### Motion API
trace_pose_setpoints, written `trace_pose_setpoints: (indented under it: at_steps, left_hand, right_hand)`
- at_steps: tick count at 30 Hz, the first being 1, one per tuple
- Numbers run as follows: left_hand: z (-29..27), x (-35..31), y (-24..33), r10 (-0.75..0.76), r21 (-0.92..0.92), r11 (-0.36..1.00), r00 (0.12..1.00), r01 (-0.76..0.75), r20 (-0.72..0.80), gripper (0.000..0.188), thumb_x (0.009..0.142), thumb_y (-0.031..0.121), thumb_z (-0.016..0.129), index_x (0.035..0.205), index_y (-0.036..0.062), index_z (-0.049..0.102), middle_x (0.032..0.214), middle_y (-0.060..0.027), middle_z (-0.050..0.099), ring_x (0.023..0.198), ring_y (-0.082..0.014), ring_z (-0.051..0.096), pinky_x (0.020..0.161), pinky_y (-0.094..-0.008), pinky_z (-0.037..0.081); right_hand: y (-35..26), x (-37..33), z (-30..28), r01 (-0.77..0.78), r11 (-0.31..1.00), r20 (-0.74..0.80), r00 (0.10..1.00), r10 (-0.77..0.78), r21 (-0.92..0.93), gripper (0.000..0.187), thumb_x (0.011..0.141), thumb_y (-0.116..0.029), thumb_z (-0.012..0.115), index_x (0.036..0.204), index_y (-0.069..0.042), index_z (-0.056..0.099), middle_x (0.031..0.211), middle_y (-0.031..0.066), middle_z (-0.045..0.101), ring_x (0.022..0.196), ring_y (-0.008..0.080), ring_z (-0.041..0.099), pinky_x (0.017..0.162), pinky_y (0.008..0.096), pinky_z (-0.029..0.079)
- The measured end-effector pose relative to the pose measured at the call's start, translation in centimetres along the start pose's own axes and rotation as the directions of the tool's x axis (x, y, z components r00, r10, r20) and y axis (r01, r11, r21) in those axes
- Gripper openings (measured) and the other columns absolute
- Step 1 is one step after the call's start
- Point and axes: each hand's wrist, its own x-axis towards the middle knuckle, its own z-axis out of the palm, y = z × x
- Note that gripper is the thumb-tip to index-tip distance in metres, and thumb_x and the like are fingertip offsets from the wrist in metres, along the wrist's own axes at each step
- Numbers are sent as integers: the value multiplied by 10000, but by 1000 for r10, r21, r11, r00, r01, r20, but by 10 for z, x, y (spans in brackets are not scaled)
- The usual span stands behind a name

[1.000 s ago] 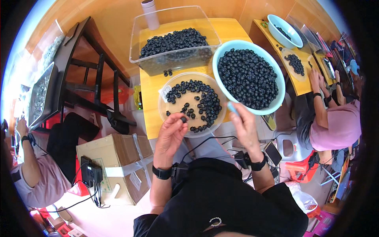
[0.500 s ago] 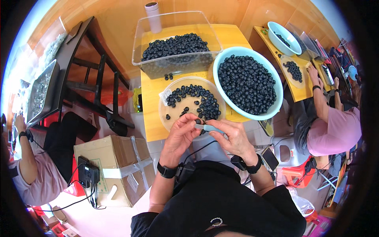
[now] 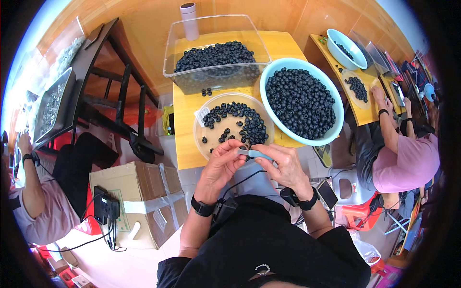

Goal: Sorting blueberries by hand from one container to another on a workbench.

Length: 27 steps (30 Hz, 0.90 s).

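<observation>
My left hand (image 3: 220,162) pinches a small black round part (image 3: 245,148), mostly hidden by the fingertips. My right hand (image 3: 285,165) is closed around the light blue handle of a small tool (image 3: 260,155), whose pale flat end points left and meets the left fingertips. Both hands are over the near edge of a round shallow tray (image 3: 198,137), where several loose black round parts (image 3: 254,126) lie, some showing a hole. Right of the tray, a light blue basin (image 3: 339,120) is heaped with the same parts.
Behind the tray, a clear plastic bin (image 3: 259,48) holds more black parts, beside a pale flask (image 3: 190,23). A taped cardboard box (image 3: 126,182) stands at left. People work at left and right, the right one by another blue basin (image 3: 361,61). A cable hangs below my hands.
My hands hold nearly the same pose, the tool still against the left fingertips. The view has shifted slightly. The co-worker's hand at right has moved a little.
</observation>
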Motion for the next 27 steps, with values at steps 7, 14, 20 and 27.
trace_pose_setpoints:
  at_steps: [7,14,20,27]
  left_hand:
    - [2,-8,9,-54,8,999,988,54,143,167,855,8,606,1021,9,587,913,-94,648,769,-141,654,700,-228,565]
    - [-1,-4,10,-56,-77,996,998,55,-9,158,866,12,595,1025,23,596,923,-88,652,787,-136,657,711,-227,568]
    - [0,-4,9,-64,-56,996,998,63,-21,156,871,21,595,1027,33,590,927,-82,652,794,-124,656,715,-226,570]
    - [2,-6,8,-52,-23,998,999,53,7,153,870,28,599,1023,31,584,912,-79,653,790,-123,654,709,-223,570]
  right_hand:
    - [37,1,-6,-105,993,-167,981,95,-54,211,846,-132,615,1002,1,665,805,146,671,649,259,645,579,324,489]
    - [0,-4,-4,-58,995,-53,997,63,83,215,816,-128,661,1006,-26,668,832,145,674,552,229,605,521,311,477]
    - [-6,-4,-1,-17,999,30,999,16,49,238,795,-147,686,1005,-35,663,804,131,661,572,252,614,521,333,483]
    - [-7,-1,-1,-7,1000,43,999,7,1,236,801,-164,679,1000,-38,663,797,121,657,586,272,618,525,340,484]
